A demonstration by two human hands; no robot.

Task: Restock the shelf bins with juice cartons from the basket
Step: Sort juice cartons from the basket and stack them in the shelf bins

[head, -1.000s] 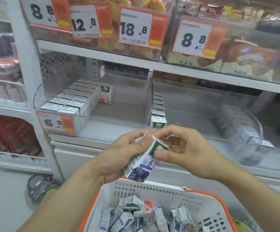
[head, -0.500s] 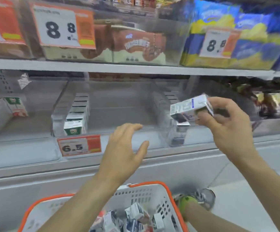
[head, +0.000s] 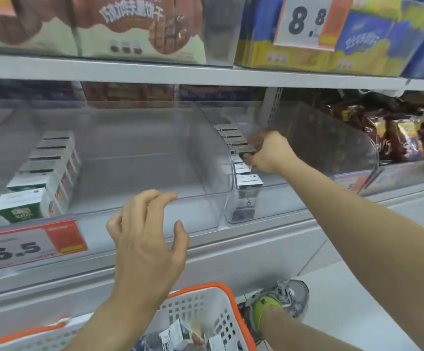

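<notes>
Juice cartons (head: pixel 241 148) stood in a single row along the left wall of the right-hand clear bin (head: pixel 332 138) on the shelf (head: pixel 269 239), running from the back to the front, where the nearest one (head: pixel 248 184) showed a dark fruit picture through the plastic. The right hand (head: pixel 268 152) reached into that bin and rested against the row about halfway back; its fingers (head: pixel 250 160) curled toward the carton tops, but the blur and the angle made it impossible to tell whether they pinched a carton or only touched one. The left hand (head: pixel 146 236) hovered in front of the middle bin (head: pixel 206 148), palm away from the camera, its fingers spread and loosely bent, holding nothing. In the middle bin another row of cartons (head: pixel 46 171) with green fronts lined the left side, and the remainder of its floor was bare. A price tag (head: pixel 32 243) reading 6.5 hung on the shelf edge below that row. At the bottom, a white basket with an orange rim (head: pixel 206 287) held more cartons (head: pixel 178 335) lying jumbled. Just right of the basket, a grey and yellow-green shoe (head: pixel 279 298) stood on the floor. On the upper shelf, snack boxes sat behind a tag (head: pixel 307 21) marked 8.8.
</notes>
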